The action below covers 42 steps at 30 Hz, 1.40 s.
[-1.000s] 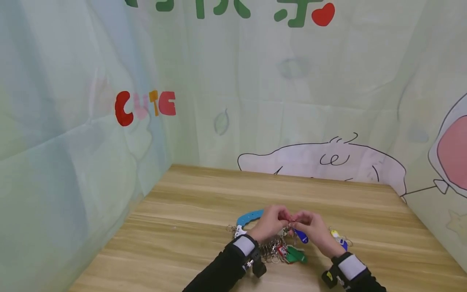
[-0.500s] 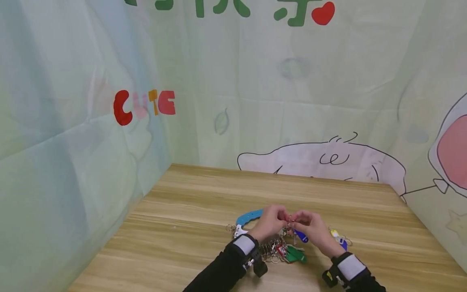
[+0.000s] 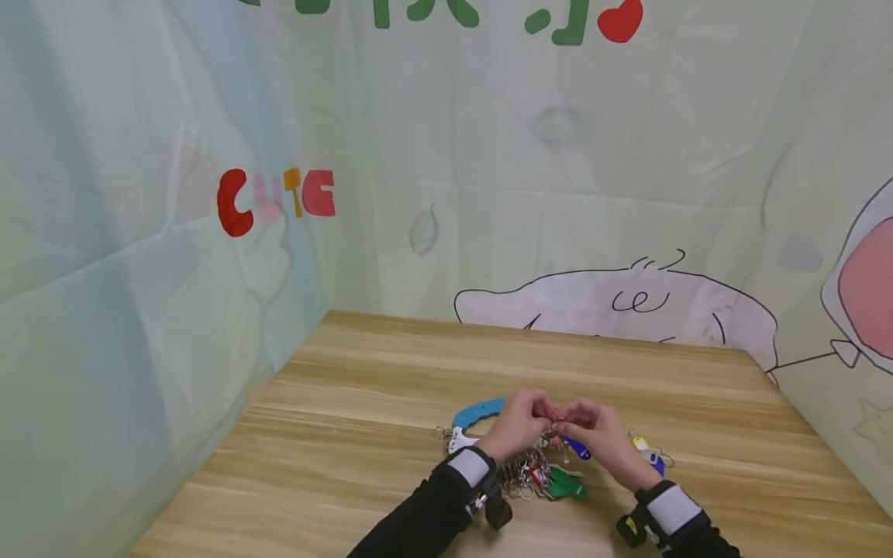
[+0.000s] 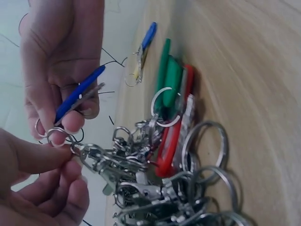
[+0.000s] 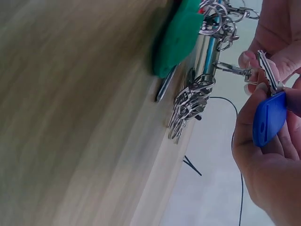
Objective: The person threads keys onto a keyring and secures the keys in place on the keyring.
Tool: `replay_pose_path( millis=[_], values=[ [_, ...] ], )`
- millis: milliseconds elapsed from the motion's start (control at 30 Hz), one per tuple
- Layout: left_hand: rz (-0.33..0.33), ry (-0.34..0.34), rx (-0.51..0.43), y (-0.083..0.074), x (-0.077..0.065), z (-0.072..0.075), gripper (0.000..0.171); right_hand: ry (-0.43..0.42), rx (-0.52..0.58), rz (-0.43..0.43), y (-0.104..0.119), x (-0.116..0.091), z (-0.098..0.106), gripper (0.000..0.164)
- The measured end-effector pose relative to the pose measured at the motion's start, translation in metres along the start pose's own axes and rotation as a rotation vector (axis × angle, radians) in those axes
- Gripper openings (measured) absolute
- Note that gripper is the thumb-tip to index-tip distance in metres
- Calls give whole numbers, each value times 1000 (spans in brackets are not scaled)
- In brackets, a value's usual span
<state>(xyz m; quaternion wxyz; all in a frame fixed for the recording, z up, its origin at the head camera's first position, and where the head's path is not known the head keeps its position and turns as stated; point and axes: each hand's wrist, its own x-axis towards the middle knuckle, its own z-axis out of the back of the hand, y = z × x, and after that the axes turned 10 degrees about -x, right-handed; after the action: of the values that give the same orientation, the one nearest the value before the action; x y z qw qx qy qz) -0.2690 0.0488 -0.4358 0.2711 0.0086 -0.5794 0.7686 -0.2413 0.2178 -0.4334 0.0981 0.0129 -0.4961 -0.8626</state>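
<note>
My left hand (image 3: 518, 425) pinches the small ring end of a snap hook (image 4: 91, 155) between thumb and fingers. My right hand (image 3: 598, 435) meets it, pinching a split key ring (image 4: 56, 132) that carries a key (image 5: 266, 69) and a blue key tag (image 5: 269, 120). In the left wrist view the key ring touches the hook's end; whether they are linked I cannot tell. The snap hook belongs to a key carrier with a blue curved handle (image 3: 477, 412), partly hidden behind my left hand. Several more metal hooks and rings (image 4: 155, 188) hang in a row on it.
Green key tags (image 3: 567, 482) and a red tag (image 4: 169, 148) lie on the wooden table (image 3: 293, 465) beside the carrier. Right of my right hand lie a yellow tag (image 3: 639, 445) and another blue tag (image 3: 656, 463) with rings. Printed cloth (image 3: 418, 155) walls the table's back and sides.
Both hands stay together at the key ring with only slight finger movement. The head view has tilted a little, so the scene sits slightly higher.
</note>
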Motion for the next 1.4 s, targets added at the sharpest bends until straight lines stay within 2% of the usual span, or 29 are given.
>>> replay_pose_path(
  millis=[133, 267, 400, 600, 833, 1067, 1233, 1400],
  values=[
    [38, -5, -18, -1, 1, 1, 13, 17, -17, 29, 0, 0, 0, 22],
    [53, 29, -35, -1, 1, 3, 12, 19, 3, -13, 2, 1, 0, 22],
    [32, 54, -28, 0, 1, 4, 11, 6, 19, -48, 1, 2, 0, 23],
    [0, 35, 17, 3, 1, 3, 14, -14, 0, -40, 1, 1, -2, 20],
    [55, 25, 23, 3, 1, 2, 16, 6, -27, 24, -1, 0, -4, 20],
    [29, 67, 45, 3, 1, 3, 13, 33, 57, -31, 3, 1, -1, 24],
    [12, 42, 32, 4, 2, 3, 14, 15, 44, -42, 6, 1, -1, 23],
    [39, 15, -1, 3, 2, 1, 17, 9, -5, -11, 3, 1, -3, 22]
  ],
)
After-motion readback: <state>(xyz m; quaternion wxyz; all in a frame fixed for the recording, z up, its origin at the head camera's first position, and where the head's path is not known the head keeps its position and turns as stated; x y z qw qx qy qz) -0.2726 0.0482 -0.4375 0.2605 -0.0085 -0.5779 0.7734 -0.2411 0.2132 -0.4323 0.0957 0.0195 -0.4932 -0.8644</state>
